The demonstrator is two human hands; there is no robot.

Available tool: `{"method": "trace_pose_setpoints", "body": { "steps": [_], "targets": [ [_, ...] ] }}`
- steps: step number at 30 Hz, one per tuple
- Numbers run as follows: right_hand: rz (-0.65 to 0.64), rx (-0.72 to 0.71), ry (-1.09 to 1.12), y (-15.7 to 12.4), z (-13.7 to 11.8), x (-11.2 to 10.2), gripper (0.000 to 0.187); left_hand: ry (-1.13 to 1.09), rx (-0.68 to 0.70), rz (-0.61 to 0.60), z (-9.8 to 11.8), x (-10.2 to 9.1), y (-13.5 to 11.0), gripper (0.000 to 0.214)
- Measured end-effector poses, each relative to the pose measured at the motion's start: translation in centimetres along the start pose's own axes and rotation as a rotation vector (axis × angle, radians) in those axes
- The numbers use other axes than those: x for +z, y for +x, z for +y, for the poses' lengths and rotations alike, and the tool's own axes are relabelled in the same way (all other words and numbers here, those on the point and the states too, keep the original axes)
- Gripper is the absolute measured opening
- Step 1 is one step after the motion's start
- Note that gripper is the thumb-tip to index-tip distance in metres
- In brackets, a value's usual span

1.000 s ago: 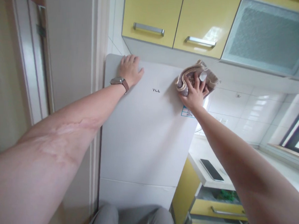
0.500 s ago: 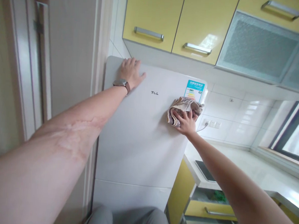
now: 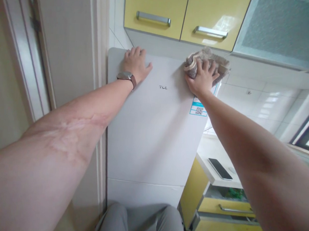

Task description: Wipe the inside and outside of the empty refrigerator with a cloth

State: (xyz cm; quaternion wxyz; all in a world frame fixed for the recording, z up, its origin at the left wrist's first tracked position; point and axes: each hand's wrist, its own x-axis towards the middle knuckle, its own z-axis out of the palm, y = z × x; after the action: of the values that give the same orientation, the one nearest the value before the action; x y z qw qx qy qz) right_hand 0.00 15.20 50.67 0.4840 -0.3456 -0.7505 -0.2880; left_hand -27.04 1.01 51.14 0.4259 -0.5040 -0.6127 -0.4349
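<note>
A white fridge (image 3: 147,139) stands upright in front of me. My left hand (image 3: 137,65), a watch on its wrist, rests with spread fingers on the upper left of the fridge door, fingertips close to the top edge. At the door's upper right corner, my right hand (image 3: 202,78) presses a bunched brown and grey cloth (image 3: 220,63) against the surface, its fingers spread over the folds. Cloth and hand hide most of the blue and white energy label (image 3: 198,110); its lower end with a square code shows below my wrist.
Yellow wall cabinets (image 3: 154,7) with metal handles hang just above the fridge. To the right is a white counter (image 3: 207,146) bearing a dark flat device (image 3: 220,169), over a yellow drawer (image 3: 217,205). A door frame (image 3: 95,56) borders the fridge on the left.
My right hand has moved the cloth up the door, from below the label to the top right corner. My left hand stays at the same place on the door.
</note>
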Motion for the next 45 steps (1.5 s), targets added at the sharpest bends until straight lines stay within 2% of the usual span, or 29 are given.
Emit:
{"method": "trace_pose_setpoints", "body": {
  "steps": [3, 6, 11, 14, 17, 23, 29, 36, 42, 45],
  "targets": [
    [0.045, 0.013, -0.031, -1.5, -0.2, 0.3, 0.067, 0.144, 0.027, -0.026, 0.3, -0.4, 0.0, 0.056],
    [0.071, 0.011, -0.019, -2.5, -0.4, 0.3, 0.070, 0.195, 0.054, -0.031, 0.4, -0.6, 0.0, 0.052],
    [0.038, 0.015, -0.045, -3.5, -0.2, 0.9, 0.072, 0.161, -0.044, -0.095, 0.4, -0.2, 0.4, 0.069],
    [0.105, 0.008, -0.081, -4.1, 0.3, 2.0, 0.075, 0.162, -0.056, -0.107, 0.6, 0.0, 0.5, 0.074],
    [0.186, 0.017, -0.065, -4.7, 0.8, 3.3, 0.079, 0.181, -0.028, -0.061, 0.8, -0.1, 0.3, 0.066],
    [0.193, -0.013, -0.098, -6.2, 1.5, 4.4, 0.082, 0.163, -0.046, 0.015, 1.0, -0.1, -0.3, 0.048],
    [0.162, 0.008, -0.106, -8.1, 1.5, 4.1, 0.082, 0.140, -0.076, -0.022, 1.1, 0.1, 0.0, 0.041],
    [0.066, 0.089, -0.045, -10.5, 1.1, 3.1, 0.086, 0.041, -0.090, -0.027, 1.2, -0.3, -0.4, 0.070],
    [0.041, 0.066, -0.120, -12.3, 1.9, 3.8, 0.086, 0.060, -0.090, -0.020, 1.6, -0.8, -0.8, 0.080],
    [0.037, 0.056, -0.140, -13.2, 2.5, 4.5, 0.087, 0.074, -0.069, -0.008, 1.5, -0.7, -0.8, 0.077]
  ]
}}
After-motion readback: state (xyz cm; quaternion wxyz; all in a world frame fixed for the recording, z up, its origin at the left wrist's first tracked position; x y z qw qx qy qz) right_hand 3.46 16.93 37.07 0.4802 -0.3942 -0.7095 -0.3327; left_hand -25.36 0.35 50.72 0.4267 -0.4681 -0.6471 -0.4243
